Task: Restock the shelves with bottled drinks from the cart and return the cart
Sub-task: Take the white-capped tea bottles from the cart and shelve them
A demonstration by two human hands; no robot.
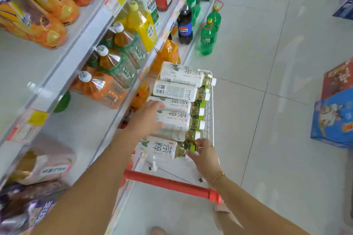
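Note:
A white wire cart [209, 112] with a red handle [172, 185] stands beside the shelves. Several white-labelled tea bottles lie on their sides in it, caps pointing right. My left hand [148, 118] rests on the base end of a middle bottle [175, 118], fingers curved over it. My right hand [205, 153] pinches the neck and cap of the nearest bottle [162, 148]. The shelf [89, 120] to the left of the cart has bare white space.
Orange, green and yellow drink bottles [114, 66] fill the shelves on the left. Two green bottles [208, 36] and a cola bottle [185, 26] stand on the floor ahead. Blue and red boxes [333, 116] sit on the tiled floor at right.

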